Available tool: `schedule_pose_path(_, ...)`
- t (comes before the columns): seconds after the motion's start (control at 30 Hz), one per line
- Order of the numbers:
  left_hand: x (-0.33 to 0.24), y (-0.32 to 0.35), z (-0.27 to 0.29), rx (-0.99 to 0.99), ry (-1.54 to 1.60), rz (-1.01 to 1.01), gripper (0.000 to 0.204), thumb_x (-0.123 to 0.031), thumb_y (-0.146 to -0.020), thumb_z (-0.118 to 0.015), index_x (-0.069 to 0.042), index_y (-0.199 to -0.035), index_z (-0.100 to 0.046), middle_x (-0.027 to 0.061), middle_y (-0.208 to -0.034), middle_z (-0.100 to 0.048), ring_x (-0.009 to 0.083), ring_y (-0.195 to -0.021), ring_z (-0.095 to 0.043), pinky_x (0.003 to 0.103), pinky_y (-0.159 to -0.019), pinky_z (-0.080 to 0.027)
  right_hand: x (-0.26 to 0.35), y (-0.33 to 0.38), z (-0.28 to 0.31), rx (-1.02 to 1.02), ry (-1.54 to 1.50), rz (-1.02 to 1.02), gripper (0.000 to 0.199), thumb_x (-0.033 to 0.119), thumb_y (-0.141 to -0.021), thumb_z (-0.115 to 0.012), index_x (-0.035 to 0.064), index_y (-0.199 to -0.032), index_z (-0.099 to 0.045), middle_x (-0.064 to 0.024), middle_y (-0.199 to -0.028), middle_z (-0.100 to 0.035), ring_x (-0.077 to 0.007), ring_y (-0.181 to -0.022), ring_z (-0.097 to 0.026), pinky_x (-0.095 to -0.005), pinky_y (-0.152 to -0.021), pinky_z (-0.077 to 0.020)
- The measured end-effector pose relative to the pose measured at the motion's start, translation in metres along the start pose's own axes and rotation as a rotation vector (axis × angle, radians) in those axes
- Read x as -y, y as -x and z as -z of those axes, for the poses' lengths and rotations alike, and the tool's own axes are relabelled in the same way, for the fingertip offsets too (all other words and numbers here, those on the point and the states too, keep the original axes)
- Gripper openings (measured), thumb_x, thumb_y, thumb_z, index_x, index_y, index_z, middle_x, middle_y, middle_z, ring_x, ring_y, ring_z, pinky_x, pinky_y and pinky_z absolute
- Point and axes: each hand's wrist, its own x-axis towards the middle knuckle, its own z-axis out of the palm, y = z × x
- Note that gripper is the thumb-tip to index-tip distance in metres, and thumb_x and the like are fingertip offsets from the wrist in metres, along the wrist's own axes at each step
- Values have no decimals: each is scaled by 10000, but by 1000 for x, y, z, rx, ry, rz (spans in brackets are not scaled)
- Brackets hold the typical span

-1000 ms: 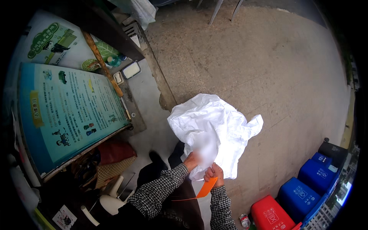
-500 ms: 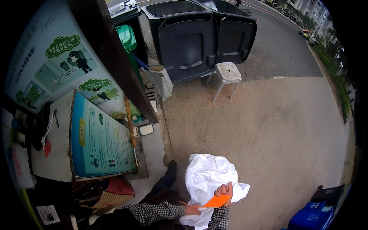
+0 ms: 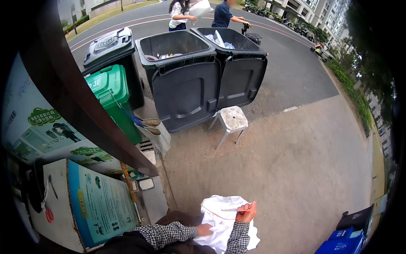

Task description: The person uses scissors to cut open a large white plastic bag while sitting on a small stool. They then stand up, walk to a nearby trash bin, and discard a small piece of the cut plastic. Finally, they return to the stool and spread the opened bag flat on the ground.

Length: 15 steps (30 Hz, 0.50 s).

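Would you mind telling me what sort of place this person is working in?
Most likely an outdoor waste-sorting point beside a residential road: two large open black bins, a green wheeled bin and illustrated sorting posters stand around the person holding a white bag.

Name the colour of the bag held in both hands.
White bag, with a thin orange-red drawstring; head view.

Outdoor spot, daylight, looks overcast with no hard shadows. Ground is rough grey concrete paving (image 3: 296, 169) that meets an asphalt road (image 3: 292, 72) further back. 2 big black wheeled bins (image 3: 203, 76) stand open side by side, with a green bin (image 3: 112, 97) and another dark lidded bin (image 3: 108, 46) to their left. A small white plastic stool (image 3: 231, 120) sits in front. Illustrated info boards (image 3: 38, 127) cover the left wall. 2 people (image 3: 203, 12) stand behind the bins. Blue crates (image 3: 347, 243) bottom right, apartment blocks (image 3: 325, 12) in the distance.
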Motion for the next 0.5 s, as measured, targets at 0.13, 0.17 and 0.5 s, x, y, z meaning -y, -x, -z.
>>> schedule_pose_path(0.13,12,-39,59,82,-92,23,649,-452,-889,-535,26,-1327,-514,259,-1337,-528,375,-1250,-500,414,-1060,-385,-5,-60,-40,-57,34,38,397,294,-987,-531,175,-663,-334,35,-537,-328,-95,-440,-286,-276,-404,-257)
schedule_pose_path(0.17,14,-52,74,111,-96,21,650,-452,-886,-534,28,-1322,-516,260,-1323,-538,372,-1248,-503,414,-1063,-384,-5,-78,-50,-65,27,44,393,288,-985,-531,179,-663,-334,38,-535,-327,-93,-438,-287,-275,-400,-255)
schedule_pose_path(0.5,0,-155,213,-152,-42,78,560,-395,-810,-580,-6,-1210,-619,232,-1189,-634,361,-1129,-602,429,-974,-462,18,-245,-280,128,167,171,391,314,-992,-515,161,-671,-351,30,-542,-364,-76,-433,-332,-262,-393,-324)
